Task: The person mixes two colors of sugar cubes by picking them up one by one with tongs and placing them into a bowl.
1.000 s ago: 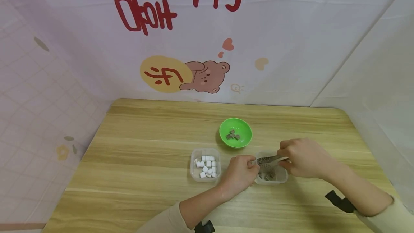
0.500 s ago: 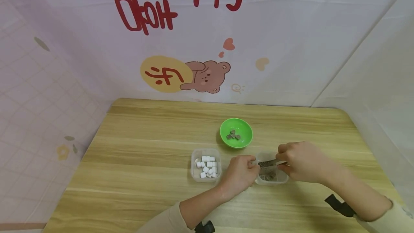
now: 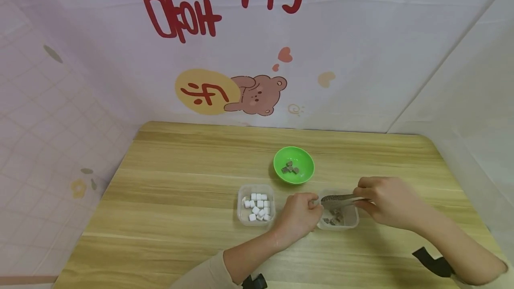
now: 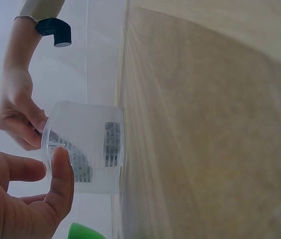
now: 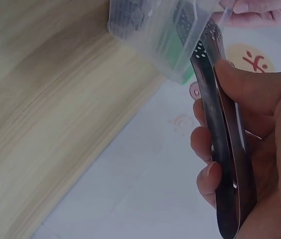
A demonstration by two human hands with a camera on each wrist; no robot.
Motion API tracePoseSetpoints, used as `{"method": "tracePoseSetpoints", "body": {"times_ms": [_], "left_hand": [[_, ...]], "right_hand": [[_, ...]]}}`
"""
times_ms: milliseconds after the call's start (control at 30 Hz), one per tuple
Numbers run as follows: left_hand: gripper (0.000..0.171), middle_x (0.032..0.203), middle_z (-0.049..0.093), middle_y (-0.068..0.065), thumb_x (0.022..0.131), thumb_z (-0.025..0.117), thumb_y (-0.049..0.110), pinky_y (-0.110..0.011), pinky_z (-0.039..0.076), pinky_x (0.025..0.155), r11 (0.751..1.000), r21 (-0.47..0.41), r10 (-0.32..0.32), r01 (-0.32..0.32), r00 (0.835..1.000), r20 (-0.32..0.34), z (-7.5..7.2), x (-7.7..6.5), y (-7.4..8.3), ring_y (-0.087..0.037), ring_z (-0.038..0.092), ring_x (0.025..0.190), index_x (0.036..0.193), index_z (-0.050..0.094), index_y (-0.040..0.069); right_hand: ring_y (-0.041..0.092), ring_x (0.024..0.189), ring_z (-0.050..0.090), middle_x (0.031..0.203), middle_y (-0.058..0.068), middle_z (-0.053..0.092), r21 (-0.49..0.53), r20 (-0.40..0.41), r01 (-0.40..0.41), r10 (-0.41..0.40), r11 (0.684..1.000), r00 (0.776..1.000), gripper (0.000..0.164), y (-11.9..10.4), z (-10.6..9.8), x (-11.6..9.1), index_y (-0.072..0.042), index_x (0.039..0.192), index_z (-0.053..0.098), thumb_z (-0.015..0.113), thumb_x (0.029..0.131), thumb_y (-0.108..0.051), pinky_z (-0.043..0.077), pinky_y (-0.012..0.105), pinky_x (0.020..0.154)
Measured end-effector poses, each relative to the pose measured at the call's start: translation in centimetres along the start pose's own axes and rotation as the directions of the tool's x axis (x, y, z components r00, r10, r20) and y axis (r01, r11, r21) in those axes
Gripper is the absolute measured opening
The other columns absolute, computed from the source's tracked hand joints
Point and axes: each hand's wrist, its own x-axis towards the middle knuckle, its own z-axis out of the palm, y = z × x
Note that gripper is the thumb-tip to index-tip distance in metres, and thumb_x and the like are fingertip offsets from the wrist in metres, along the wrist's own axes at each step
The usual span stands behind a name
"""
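My left hand [image 3: 299,215] pinches the near-left rim of a clear plastic container [image 3: 353,222]; in the left wrist view the thumb and fingers [image 4: 61,174] meet about its wall. Several small brown cubes [image 3: 335,221] lie at the container's bottom. Metal tongs [image 5: 222,134] with perforated ends are gripped in my right hand [image 3: 387,200], thumb on one arm and fingers round the other. Their tips [image 3: 327,200] are inside the container, above the cubes. Whether anything is between the tips, I cannot tell.
Behind the containers stands a green bowl [image 3: 307,171] holding several brown cubes. To the left, a second clear container [image 3: 241,211] holds several white cubes [image 3: 259,204]. All stand on a wood-grain table [image 3: 176,191], with a printed curtain [image 3: 345,35] behind it.
My right hand dipped the tongs toward the container's bottom, then drew slightly up and to the right. The left hand has kept its hold on the container.
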Motion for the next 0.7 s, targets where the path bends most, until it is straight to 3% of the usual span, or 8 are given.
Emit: {"method": "tracePoseSetpoints", "body": {"times_ms": [67,133,167,433,700], "left_hand": [[0.039,0.048,0.046,0.008,0.1,0.061,0.009,-0.019,0.029,0.039,1.0,0.0,-0.002,0.002,1.0,0.001,0.0,0.0,0.0,-0.005,0.049,0.041,0.136,0.065,-0.006],[0.038,0.048,0.046,0.007,0.099,0.061,0.008,-0.019,0.029,0.04,1.0,0.006,0.0,0.0,1.0,0.0,0.0,-0.1,0.1,-0.005,0.049,0.04,0.135,0.065,-0.006],[0.039,0.048,0.046,0.007,0.099,0.061,0.008,-0.019,0.03,0.04,1.0,0.006,-0.002,0.002,1.0,0.0,0.0,-0.1,0.1,-0.005,0.048,0.04,0.135,0.065,-0.006],[0.04,0.047,0.045,0.008,0.098,0.059,0.007,-0.019,0.028,0.041,1.0,0.01,-0.006,0.006,1.0,-0.002,0.0,0.1,-0.1,-0.004,0.045,0.039,0.136,0.064,-0.007],[0.042,0.048,0.045,0.008,0.098,0.059,0.008,-0.018,0.026,0.039,1.0,-0.003,-0.009,0.009,1.0,0.002,0.1,-0.1,0.0,-0.004,0.044,0.039,0.137,0.063,-0.008]], "right_hand": [[-0.009,0.061,0.042,0.08,-0.016,0.059,0.005,-0.032,-0.01,0.011,1.0,0.999,0.035,0.1,-0.3,-0.4,-0.022,0.081,0.072,0.061,0.105,-0.045,0.035,0.015,0.046],[-0.01,0.062,0.043,0.081,-0.017,0.059,0.006,-0.06,-0.022,0.022,1.0,0.998,0.055,0.1,-0.6,-0.7,-0.021,0.082,0.073,0.039,0.11,-0.054,0.035,0.014,0.046],[-0.01,0.061,0.043,0.081,-0.017,0.06,0.006,-0.07,-0.03,0.031,1.0,0.997,0.059,0.2,-0.8,-0.9,-0.02,0.083,0.075,0.036,0.11,-0.055,0.034,0.014,0.046],[-0.01,0.061,0.047,0.083,-0.014,0.063,0.009,-0.122,-0.056,0.057,0.998,0.991,0.064,0.5,-2.5,-1.0,-0.011,0.085,0.08,0.041,0.109,-0.055,0.036,0.014,0.047],[0.0,0.057,0.055,0.085,-0.006,0.07,-0.031,-0.189,-0.059,0.052,0.998,0.981,0.063,0.8,-3.2,0.7,-0.01,0.086,0.081,0.043,0.109,-0.055,0.042,0.018,0.047]]}}
